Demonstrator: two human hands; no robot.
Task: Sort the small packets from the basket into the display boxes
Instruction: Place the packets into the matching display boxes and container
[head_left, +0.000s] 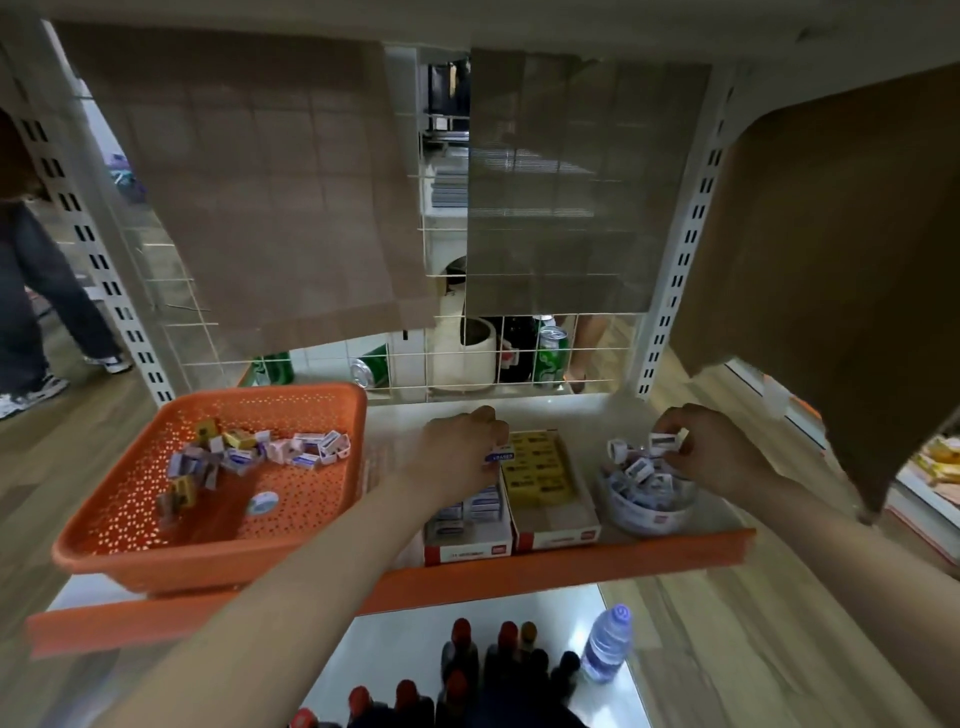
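You hold two packets.
Left hand pinches a blue packet; right hand, at 3 o'clock, pinches a white packet.

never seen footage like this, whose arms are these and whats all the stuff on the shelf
No machine here: this is one picture from a camera worn on a person's head, looking down at their own bare arms. They face a shelf with an orange front edge. At its left an orange basket holds loose small packets. Beside it stand two display boxes, the left box with blue and white packets, the right box with yellow ones, then a round tub of packets. The left hand pinches a blue and white packet over the left box; the right hand pinches a white packet over the round tub.
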